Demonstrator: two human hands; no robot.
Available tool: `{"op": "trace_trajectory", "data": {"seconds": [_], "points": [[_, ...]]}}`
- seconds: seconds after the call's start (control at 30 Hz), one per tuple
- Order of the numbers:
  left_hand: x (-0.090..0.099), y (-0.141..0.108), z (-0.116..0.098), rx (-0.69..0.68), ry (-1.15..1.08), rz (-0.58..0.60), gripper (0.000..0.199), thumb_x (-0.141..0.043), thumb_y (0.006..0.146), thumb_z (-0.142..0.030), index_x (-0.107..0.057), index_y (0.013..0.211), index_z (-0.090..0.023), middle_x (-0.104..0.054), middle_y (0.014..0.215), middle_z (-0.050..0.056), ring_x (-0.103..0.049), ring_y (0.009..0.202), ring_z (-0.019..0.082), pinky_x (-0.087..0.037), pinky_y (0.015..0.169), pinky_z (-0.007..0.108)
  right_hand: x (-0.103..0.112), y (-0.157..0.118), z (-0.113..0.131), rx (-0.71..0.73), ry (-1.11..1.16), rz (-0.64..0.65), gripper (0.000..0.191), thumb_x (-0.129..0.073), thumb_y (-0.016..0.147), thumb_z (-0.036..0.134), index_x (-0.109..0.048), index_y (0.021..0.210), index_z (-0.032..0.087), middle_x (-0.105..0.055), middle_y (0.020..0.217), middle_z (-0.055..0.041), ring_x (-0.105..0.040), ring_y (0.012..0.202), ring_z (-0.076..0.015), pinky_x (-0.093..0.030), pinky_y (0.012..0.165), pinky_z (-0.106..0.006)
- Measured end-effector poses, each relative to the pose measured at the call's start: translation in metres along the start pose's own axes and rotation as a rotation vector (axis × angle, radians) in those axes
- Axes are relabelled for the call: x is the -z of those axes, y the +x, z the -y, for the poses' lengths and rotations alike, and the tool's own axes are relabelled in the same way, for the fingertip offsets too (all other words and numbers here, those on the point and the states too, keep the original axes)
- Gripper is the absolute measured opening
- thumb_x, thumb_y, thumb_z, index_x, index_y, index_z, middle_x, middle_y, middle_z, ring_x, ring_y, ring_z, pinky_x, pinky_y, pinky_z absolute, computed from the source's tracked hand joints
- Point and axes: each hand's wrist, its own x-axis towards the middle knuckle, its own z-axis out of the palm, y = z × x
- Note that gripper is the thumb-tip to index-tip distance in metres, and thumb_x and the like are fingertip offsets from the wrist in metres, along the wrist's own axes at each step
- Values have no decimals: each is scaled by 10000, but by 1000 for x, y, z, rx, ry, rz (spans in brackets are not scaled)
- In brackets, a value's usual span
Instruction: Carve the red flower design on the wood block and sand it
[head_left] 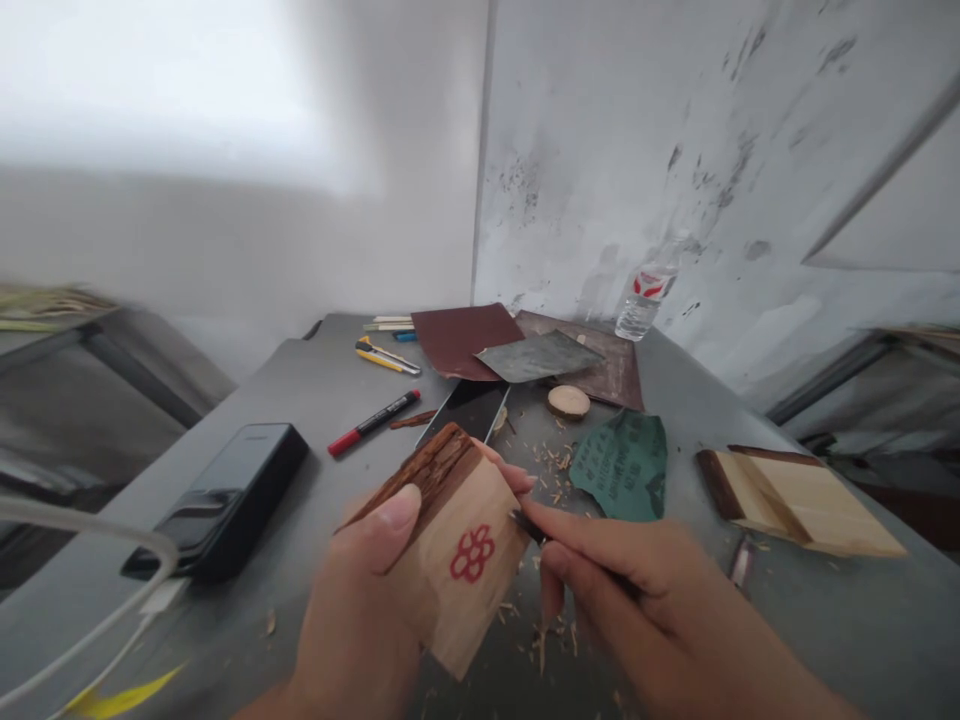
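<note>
Left-hand fingers (516,478) clasped around bark-edged wooden block (469,515) above table (307,385) and right-hand fingers (581,532) pinching slim dark tool (530,527) at block's right edge, with excess pressure or catching grain liable to send tip into left-hand fingers.

The left hand (364,590) and right hand (649,580) are viewed closely from the head above, forward and down over the table (311,385) toward a wall corner (482,180).
</note>
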Motion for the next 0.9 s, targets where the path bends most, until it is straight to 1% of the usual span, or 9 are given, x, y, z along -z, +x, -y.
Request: {"op": "trace_trajectory", "data": {"seconds": [0.1, 0.2, 0.27, 0.33, 0.4, 0.53, 0.63, 0.8, 0.9], "points": [[-1, 2, 1, 3, -49, 65, 409, -564, 857, -428, -723, 1127, -164, -769, 1203, 159, -724, 1053, 382, -595, 891, 498, 3, 1, -1, 29, -18, -28, 294, -444, 1043, 273, -737, 1027, 272, -780, 852, 5, -765, 896, -212, -622, 759, -283], [-8, 5, 0, -35, -120, 8, 397, -551, 822, -384, -748, 1023, -104, -809, 1043, 197, -764, 899, 358, -617, 787, 456, -2, -1, -11, 173, -173, -60, 299, -437, 1028, 184, -683, 1192, 228, -799, 1017, -18, -766, 958, -197, -620, 826, -285], [-14, 8, -1, 13, -193, -34, 429, -532, 798, -401, -757, 972, -80, -811, 984, 224, -769, 845, 365, -619, 749, 464, -5, -3, -16, 314, -306, -109, 328, -431, 1022, 139, -618, 1289, 170, -783, 1147, -63, -762, 992, -200, -612, 870, -303], [-18, 10, -2, 106, -250, -34, 468, -522, 791, -444, -767, 956, -81, -807, 993, 233, -764, 880, 374, -614, 778, 479, -6, -5, -17, 371, -383, -177, 293, -449, 1021, 133, -619, 1258, 168, -776, 1185, -74, -756, 1024, -199, -600, 896, -296], [-19, 11, -5, 165, -270, -14, 471, -526, 790, -458, -777, 938, -89, -805, 994, 229, -757, 908, 373, -608, 805, 477, -2, -5, -15, 311, -373, -204, 260, -474, 1022, 154, -635, 1212, 227, -777, 1190, -28, -747, 1046, -171, -585, 899, -249], [-17, 10, -13, 116, -285, -51, 446, -554, 782, -436, -782, 936, -84, -810, 956, 237, -761, 896, 373, -615, 781, 463, 9, -3, -7, 153, -283, -198, 318, -484, 1017, 195, -602, 1270, 346, -768, 1180, 56, -737, 1015, -115, -570, 836, -191], [-17, 8, -18, 74, -308, -76, 459, -569, 759, -434, -779, 953, -74, -813, 948, 244, -764, 912, 379, -614, 787, 465, 12, -4, -6, 108, -259, -211, 336, -519, 988, 206, -598, 1271, 369, -763, 1143, 52, -730, 997, -134, -575, 812, -222], [-26, 7, -24, 95, -257, -222, 513, -443, 754, -427, -786, 856, -59, -800, 904, 279, -764, 815, 384, -613, 742, 484, 11, -5, -4, 98, -234, -148, 324, -493, 995, 230, -625, 1267, 344, -770, 1070, 24, -738, 931, -158, -591, 764, -247], [-29, 7, -26, 82, -249, -194, 527, -408, 762, -417, -799, 864, -80, -802, 910, 271, -761, 814, 395, -609, 748, 513, 11, -4, -1, 84, -229, -79, 348, -477, 1003, 255, -651, 1294, 336, -791, 998, 1, -758, 869, -193, -610, 738, -272]]}}
